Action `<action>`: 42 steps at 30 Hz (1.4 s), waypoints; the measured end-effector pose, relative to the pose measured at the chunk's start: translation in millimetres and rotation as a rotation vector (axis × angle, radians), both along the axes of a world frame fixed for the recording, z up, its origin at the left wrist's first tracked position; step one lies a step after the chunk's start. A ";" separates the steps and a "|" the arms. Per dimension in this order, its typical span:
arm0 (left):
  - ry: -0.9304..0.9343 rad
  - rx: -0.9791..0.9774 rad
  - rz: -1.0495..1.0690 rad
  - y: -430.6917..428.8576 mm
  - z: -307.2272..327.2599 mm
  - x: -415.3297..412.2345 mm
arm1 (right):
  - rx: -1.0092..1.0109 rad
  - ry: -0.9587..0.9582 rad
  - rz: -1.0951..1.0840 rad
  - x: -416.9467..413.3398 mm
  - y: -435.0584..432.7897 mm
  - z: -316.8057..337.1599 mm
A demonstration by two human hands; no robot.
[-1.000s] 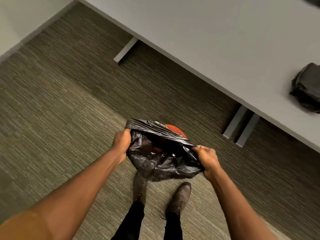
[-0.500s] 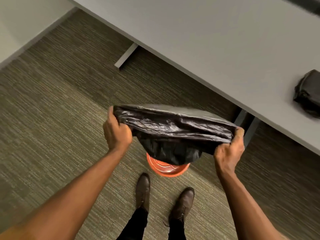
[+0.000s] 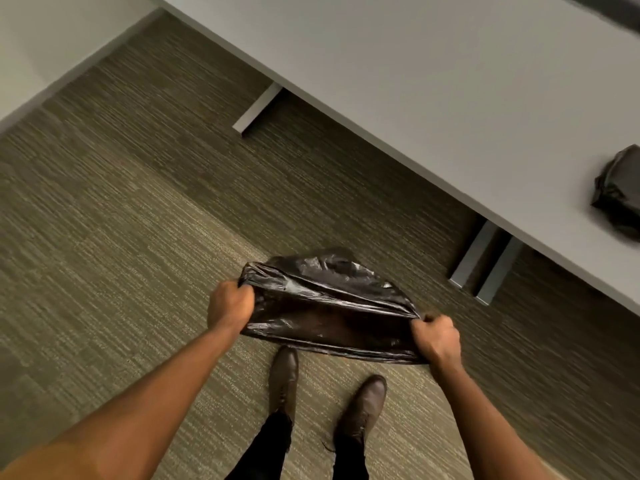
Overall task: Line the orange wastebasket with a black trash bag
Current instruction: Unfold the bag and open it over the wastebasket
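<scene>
Olive-brown carpet [image 3: 121, 237] with a fine striped weave covers the floor, lighter in one broad patch underfoot and darker toward the wall. Pale wall [image 3: 52, 36] and its baseboard run across the upper left corner. A long grey table [image 3: 433, 98] cuts diagonally across the upper right, its flat metal legs [image 3: 485, 265] meeting the carpet beneath the edge. On the table top, near the right border, sits a crumpled black bundle [image 3: 618, 192].

A person stands on the carpet in dark trousers and brown leather shoes [image 3: 284, 379]. Both bare forearms reach down and forward. The left hand [image 3: 230, 304] and the right hand [image 3: 436, 337] each have their fingers clenched around an end of the black trash bag [image 3: 329, 306], pulling its mouth open and taut between them, low over the floor just ahead of the shoes. The orange wastebasket cannot be seen; the spread bag covers the spot in front of the feet.
</scene>
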State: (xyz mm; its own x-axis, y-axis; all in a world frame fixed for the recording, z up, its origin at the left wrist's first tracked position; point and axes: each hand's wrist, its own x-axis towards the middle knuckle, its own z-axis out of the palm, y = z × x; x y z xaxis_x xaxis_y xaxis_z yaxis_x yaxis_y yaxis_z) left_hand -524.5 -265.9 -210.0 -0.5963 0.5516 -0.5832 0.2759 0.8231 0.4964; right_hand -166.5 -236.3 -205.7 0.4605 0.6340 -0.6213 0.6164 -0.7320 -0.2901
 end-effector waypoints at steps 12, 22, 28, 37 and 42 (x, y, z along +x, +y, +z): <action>-0.185 -0.035 0.059 11.3 -25.6 27.9 | 0.204 0.457 -0.178 22.1 -5.6 -29.5; -0.271 -0.043 0.171 11.7 -73.6 53.7 | 0.014 0.367 -0.228 39.3 11.3 -88.5; -0.250 -0.075 0.274 1.8 -144.2 62.6 | -0.046 0.432 -0.219 47.0 15.0 -146.5; -0.459 -0.011 0.300 -5.8 -244.0 72.9 | -0.183 0.870 -0.638 55.5 20.8 -249.4; -0.442 -0.024 0.323 -13.7 -279.0 73.0 | -0.120 0.828 -0.568 48.7 5.8 -289.3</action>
